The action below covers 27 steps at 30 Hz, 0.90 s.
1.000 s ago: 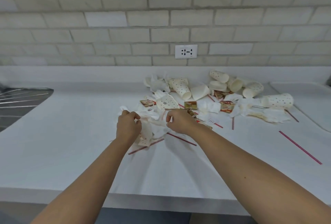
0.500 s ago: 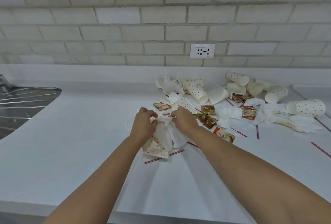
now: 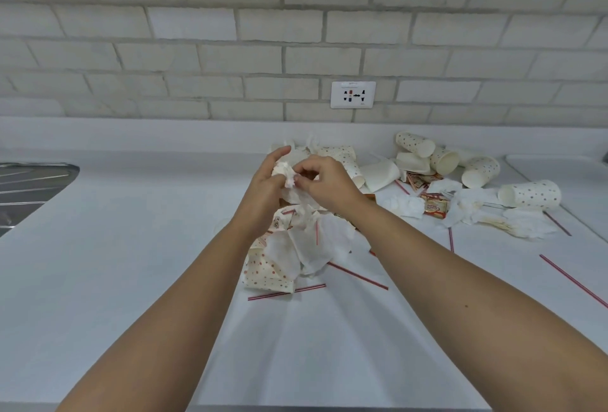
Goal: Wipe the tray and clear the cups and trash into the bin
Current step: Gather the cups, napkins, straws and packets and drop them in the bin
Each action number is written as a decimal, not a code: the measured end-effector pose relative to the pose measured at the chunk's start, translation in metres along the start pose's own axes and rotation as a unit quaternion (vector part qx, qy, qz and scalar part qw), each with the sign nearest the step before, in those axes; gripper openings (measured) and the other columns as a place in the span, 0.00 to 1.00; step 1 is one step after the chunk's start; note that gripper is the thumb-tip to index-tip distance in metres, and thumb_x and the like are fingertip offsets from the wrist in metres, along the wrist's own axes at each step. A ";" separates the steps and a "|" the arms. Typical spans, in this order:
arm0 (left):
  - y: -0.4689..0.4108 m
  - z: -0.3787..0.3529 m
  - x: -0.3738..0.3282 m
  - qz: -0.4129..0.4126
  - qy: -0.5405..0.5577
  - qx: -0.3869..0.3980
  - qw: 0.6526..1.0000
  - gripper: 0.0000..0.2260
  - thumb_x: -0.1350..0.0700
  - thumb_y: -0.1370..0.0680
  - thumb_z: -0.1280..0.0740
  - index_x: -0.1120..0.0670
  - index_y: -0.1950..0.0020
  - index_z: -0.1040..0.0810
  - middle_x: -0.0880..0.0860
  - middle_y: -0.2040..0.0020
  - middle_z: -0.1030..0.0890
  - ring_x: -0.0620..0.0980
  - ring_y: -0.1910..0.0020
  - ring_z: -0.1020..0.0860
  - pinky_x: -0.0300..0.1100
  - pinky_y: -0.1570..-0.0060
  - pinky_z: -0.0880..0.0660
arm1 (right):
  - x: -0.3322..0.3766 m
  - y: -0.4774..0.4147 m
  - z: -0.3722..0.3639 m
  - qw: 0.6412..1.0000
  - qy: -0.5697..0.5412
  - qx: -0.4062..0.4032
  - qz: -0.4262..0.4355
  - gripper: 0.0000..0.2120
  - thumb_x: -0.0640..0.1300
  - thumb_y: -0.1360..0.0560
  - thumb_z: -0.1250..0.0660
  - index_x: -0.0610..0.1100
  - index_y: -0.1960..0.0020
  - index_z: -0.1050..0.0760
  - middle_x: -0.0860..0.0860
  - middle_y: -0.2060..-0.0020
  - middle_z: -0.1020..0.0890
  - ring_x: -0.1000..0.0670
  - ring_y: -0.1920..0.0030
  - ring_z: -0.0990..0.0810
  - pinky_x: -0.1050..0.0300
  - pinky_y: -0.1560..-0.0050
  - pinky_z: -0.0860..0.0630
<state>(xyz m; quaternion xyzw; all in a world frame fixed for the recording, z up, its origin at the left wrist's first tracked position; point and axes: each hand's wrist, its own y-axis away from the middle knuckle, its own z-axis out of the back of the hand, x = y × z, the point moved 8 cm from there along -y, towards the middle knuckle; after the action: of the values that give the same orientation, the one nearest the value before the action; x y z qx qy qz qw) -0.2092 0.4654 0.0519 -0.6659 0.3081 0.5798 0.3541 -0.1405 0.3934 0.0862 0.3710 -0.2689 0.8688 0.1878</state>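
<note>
Both hands, left hand [image 3: 263, 191] and right hand [image 3: 329, 184], now grip the trash bundle [image 3: 312, 243], raised off the bench [image 3: 131, 247] since 1 second ago. Binning comes next; cups [image 3: 529, 194] remain on the bench.

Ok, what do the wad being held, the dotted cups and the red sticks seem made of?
Wad: thin white tissue paper, matte, crumpled and limp.
Cups: paper, matte cream with dots; one is flattened and creased.
Sticks: probably plastic, thin, straight, red-and-white striped; paper is possible.
</note>
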 end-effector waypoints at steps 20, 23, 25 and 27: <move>0.021 0.075 0.013 0.033 -0.021 -0.221 0.974 0.10 0.64 0.25 0.44 0.55 0.66 0.36 0.50 0.68 0.37 0.48 0.68 0.39 0.41 0.67 0.42 | -0.126 0.041 -0.055 0.935 0.281 0.109 -0.187 0.18 0.45 0.21 0.39 0.40 0.34 0.29 0.44 0.30 0.35 0.43 0.31 0.36 0.52 0.35 0.32; 0.023 0.071 0.013 0.035 -0.021 -0.218 0.975 0.09 0.64 0.25 0.44 0.55 0.65 0.35 0.50 0.67 0.36 0.48 0.67 0.38 0.41 0.67 0.41 | -0.124 0.038 -0.046 0.945 0.261 0.069 -0.182 0.13 0.38 0.23 0.38 0.37 0.40 0.23 0.43 0.37 0.25 0.44 0.37 0.26 0.56 0.41 0.28; 0.023 0.065 0.012 0.030 -0.020 -0.214 0.976 0.10 0.64 0.25 0.45 0.55 0.65 0.35 0.50 0.67 0.37 0.48 0.67 0.39 0.41 0.67 0.42 | -0.119 0.037 -0.034 0.953 0.238 0.045 -0.184 0.12 0.35 0.24 0.38 0.36 0.41 0.23 0.42 0.41 0.22 0.43 0.40 0.24 0.56 0.42 0.27; 0.023 0.059 0.010 0.024 -0.021 -0.214 0.976 0.10 0.64 0.24 0.44 0.55 0.64 0.35 0.50 0.67 0.36 0.48 0.67 0.38 0.41 0.66 0.41 | -0.110 0.037 -0.020 0.961 0.207 0.028 -0.183 0.13 0.33 0.24 0.40 0.37 0.42 0.23 0.42 0.43 0.21 0.42 0.41 0.23 0.56 0.45 0.25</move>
<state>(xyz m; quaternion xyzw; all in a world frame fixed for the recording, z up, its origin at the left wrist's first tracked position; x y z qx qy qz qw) -0.2590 0.5013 0.0349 -0.7062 0.1854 0.6547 0.1953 -0.0993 0.3624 -0.0198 0.2307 -0.1273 0.8846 0.3848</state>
